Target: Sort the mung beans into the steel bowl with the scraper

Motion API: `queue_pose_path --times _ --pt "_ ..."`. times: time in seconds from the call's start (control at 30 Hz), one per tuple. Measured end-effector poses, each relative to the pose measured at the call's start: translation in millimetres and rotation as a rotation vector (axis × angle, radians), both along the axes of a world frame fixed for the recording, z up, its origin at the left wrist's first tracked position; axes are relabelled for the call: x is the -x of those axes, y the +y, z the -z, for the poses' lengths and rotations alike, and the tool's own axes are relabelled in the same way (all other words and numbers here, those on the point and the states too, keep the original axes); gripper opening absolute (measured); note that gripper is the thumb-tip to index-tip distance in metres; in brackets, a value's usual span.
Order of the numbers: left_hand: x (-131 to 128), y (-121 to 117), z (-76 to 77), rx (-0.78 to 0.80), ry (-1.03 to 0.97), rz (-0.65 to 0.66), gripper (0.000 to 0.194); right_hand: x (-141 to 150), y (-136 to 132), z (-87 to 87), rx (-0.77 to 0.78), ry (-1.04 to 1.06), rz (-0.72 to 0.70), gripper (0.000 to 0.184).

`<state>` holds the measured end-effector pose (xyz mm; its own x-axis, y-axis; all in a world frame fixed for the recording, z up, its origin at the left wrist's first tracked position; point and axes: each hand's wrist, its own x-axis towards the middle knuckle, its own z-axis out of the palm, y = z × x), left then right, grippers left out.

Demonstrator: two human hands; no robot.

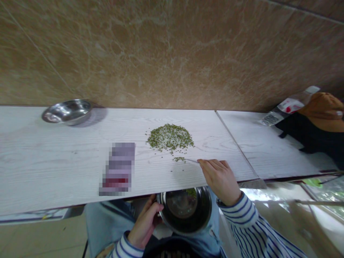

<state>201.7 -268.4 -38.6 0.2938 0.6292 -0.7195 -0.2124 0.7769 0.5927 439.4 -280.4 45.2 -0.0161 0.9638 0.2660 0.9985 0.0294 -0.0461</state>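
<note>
Green beans (170, 138), small like mung beans, lie spread in a rounded patch on the white tabletop (158, 179). A short row of them sits apart, nearer the front edge. My right hand (219, 177) is closed on a thin metal tool (192, 161), whose tip touches or almost touches that row; whether it is tweezers or a thin rod I cannot tell. Below the table edge, over my lap, my left hand (147, 219) grips the rim of a steel bowl (205, 215). Some green beans (191, 192) lie inside this bowl, on its far side.
An empty-looking steel bowl (68, 113) stands at the back left by the marbled wall (161, 53). A pixelated flat rectangle (118, 168) lies left of the beans. To the right are a plastic bottle (291, 105), a brown-and-black cloth item (319, 132) and a seam in the tabletop.
</note>
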Motion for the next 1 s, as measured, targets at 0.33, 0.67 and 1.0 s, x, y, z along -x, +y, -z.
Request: queue_pose_path --times 0.33,0.67,1.0 --pt "1 1 -3.1 -0.01 -0.016 0.005 0.045 4 4 -0.7 -0.002 0.007 -0.017 0.023" --pt "2 1 -10.7 -0.02 -0.036 0.01 0.039 4 -2 -1.0 0.012 0.011 -0.045 0.022" --pt "4 2 -4.5 -0.019 -0.021 0.012 0.045 12 -2 -0.6 -0.01 0.022 -0.061 0.022"
